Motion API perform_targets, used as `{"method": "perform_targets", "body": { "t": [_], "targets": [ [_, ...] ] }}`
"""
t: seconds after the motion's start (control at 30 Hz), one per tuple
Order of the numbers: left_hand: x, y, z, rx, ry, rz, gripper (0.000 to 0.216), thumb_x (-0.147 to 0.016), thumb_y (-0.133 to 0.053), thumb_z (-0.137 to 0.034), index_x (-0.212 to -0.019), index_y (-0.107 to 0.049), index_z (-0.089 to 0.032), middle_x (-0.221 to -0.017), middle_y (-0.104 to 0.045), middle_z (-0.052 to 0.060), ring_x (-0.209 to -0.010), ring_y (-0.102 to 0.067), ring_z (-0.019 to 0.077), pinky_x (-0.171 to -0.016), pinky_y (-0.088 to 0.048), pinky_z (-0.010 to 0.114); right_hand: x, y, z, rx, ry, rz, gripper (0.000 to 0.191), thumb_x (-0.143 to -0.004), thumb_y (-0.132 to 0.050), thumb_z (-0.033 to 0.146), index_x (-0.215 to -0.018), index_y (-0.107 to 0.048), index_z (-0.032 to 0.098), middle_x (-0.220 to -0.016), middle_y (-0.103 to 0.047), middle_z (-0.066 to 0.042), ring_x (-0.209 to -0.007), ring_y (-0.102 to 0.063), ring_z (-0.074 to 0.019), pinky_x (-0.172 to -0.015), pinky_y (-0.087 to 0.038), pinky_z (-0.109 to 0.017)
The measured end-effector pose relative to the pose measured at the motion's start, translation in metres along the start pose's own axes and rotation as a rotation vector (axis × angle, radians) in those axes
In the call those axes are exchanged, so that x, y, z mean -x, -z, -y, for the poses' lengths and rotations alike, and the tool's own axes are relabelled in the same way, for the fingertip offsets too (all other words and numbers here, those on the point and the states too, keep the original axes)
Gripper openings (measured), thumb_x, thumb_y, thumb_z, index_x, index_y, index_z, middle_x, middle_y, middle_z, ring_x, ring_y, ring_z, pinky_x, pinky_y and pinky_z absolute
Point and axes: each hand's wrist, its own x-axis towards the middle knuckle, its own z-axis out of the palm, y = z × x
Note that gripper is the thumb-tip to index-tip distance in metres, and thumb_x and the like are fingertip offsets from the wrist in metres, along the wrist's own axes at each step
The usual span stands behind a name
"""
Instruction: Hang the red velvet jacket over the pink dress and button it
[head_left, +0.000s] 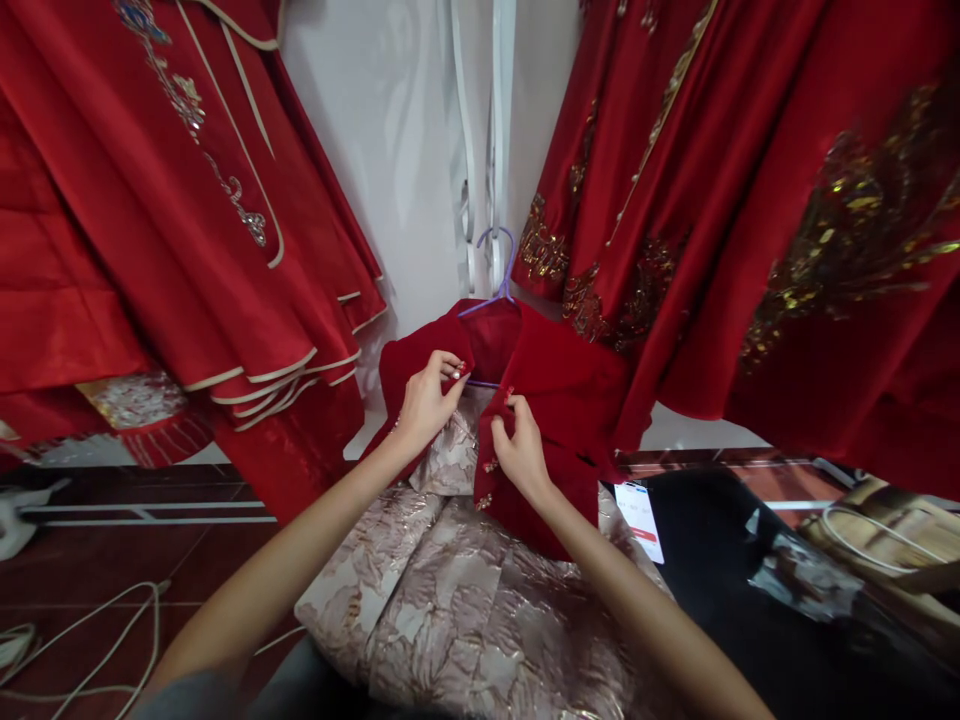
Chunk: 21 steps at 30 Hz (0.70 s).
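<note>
A dark red jacket (559,385) on a purple hanger (508,272) lies over shiny pale pink patterned fabric (442,600). Its front is parted, and the fabric shows through the gap. My left hand (431,400) pinches the left front edge near the neckline, with a small pearl-like fastening at the fingertips. On the opposite front edge, my right hand (519,440) has its thumb and fingers closed by a small red fastening. More small ornamental fastenings (485,500) run down that edge below the right hand.
Long red garments (225,200) with pale piping hang at left, and red gowns with gold decoration (712,250) at right. A phone (639,520) with a lit screen lies on a black surface (697,560) beside a clear plastic bag (806,575). White cable (154,620) trails across the floor.
</note>
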Motion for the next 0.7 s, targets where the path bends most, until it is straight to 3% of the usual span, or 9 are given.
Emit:
{"method": "perform_targets", "body": {
  "t": [0.07,0.13,0.27,0.33,0.43,0.57,0.7],
  "targets": [
    [-0.001,-0.006,-0.004,0.014,0.006,0.002,0.016,-0.083,-0.057,-0.021,-0.097,-0.051,-0.024,-0.095,-0.067,0.004,-0.085,-0.065,0.0166,-0.078,-0.051,0.030,-0.004,0.007,0.009,-0.016,0.052,0.108,0.011,-0.084,-0.043,0.026,-0.094,-0.045,0.027,-0.091,-0.056,-0.003,-0.088,-0.057,-0.0233,-0.084,-0.047,-0.039],
    [0.000,-0.010,-0.008,0.014,0.013,-0.003,0.018,-0.081,-0.057,-0.018,-0.098,-0.053,-0.024,-0.095,-0.067,0.004,-0.086,-0.065,0.0169,-0.078,-0.050,0.031,-0.007,0.016,0.016,0.023,0.124,0.126,0.012,-0.082,-0.047,0.025,-0.093,-0.048,0.028,-0.097,-0.054,-0.004,-0.092,-0.057,-0.0237,-0.087,-0.047,-0.040],
    [0.002,-0.015,-0.009,0.020,0.017,-0.056,0.016,-0.081,-0.059,-0.020,-0.095,-0.054,-0.023,-0.091,-0.066,0.004,-0.083,-0.064,0.0159,-0.077,-0.049,0.030,-0.012,0.036,0.018,0.149,0.223,-0.079,0.010,-0.073,-0.058,0.022,-0.081,-0.055,0.026,-0.116,-0.043,-0.010,-0.114,-0.048,-0.0285,-0.101,-0.040,-0.046],
    [0.003,-0.017,-0.010,0.041,0.032,-0.097,0.021,-0.080,-0.060,-0.021,-0.099,-0.051,-0.023,-0.088,-0.065,0.003,-0.081,-0.064,0.0150,-0.076,-0.050,0.028,-0.017,0.041,0.013,0.129,0.224,-0.100,0.010,-0.071,-0.060,0.020,-0.078,-0.055,0.025,-0.124,-0.041,-0.010,-0.120,-0.045,-0.0294,-0.105,-0.037,-0.048],
    [0.002,-0.021,-0.012,0.069,0.044,-0.107,0.024,-0.079,-0.062,-0.021,-0.098,-0.048,-0.022,-0.087,-0.065,0.002,-0.079,-0.064,0.0139,-0.074,-0.050,0.027,-0.027,0.042,0.000,-0.087,0.174,-0.010,0.015,-0.071,-0.059,0.018,-0.084,-0.053,0.024,-0.124,-0.047,-0.009,-0.121,-0.048,-0.0266,-0.104,-0.038,-0.047],
    [-0.001,-0.027,-0.017,0.090,0.046,-0.051,0.018,-0.075,-0.064,-0.018,-0.087,-0.051,-0.020,-0.084,-0.067,0.001,-0.078,-0.064,0.0133,-0.074,-0.050,0.025,-0.039,0.032,-0.013,-0.426,0.055,0.069,0.041,-0.068,-0.061,0.016,-0.106,-0.049,0.026,-0.118,-0.054,-0.006,-0.107,-0.057,-0.0188,-0.095,-0.047,-0.039],
    [-0.006,-0.032,-0.019,0.047,0.052,-0.003,0.014,-0.074,-0.062,-0.014,-0.083,-0.054,-0.020,-0.084,-0.068,0.000,-0.077,-0.064,0.0138,-0.073,-0.049,0.025,-0.042,0.025,-0.015,-0.451,0.020,0.089,0.042,-0.072,-0.061,0.019,-0.112,-0.052,0.025,-0.120,-0.055,-0.006,-0.103,-0.059,-0.0165,-0.089,-0.051,-0.033]
  ]
}}
